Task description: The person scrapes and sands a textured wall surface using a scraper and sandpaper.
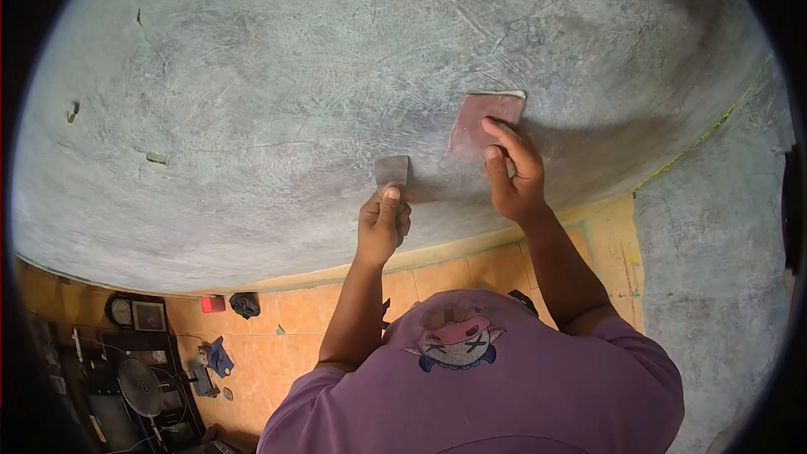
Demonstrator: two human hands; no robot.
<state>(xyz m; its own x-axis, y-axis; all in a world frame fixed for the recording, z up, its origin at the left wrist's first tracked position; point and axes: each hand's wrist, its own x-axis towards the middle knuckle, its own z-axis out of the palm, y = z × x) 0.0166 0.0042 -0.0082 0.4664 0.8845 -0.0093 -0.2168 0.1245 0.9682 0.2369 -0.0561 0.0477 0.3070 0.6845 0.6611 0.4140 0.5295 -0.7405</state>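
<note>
A small grey scraper blade (392, 171) rises from my left hand (384, 223), which is closed around its lower end with the thumb across the front. It stands close to the rough grey-green wall (277, 92). To the right and higher up, my right hand (517, 172) grips a dull pink flat square (483, 122) with a pale strip along its top edge. The index finger lies across its face and the thumb is below. This square overlaps the scratched wall surface, and its lower right corner is hidden by the fingers.
Orange floor tiles (273, 370) meet the wall's base below. A standing fan (140, 387), dark shelving and picture frames are at the lower left. A red box (213, 304) and a black bundle (245, 305) lie by the wall. Another wall (714, 261) adjoins at right.
</note>
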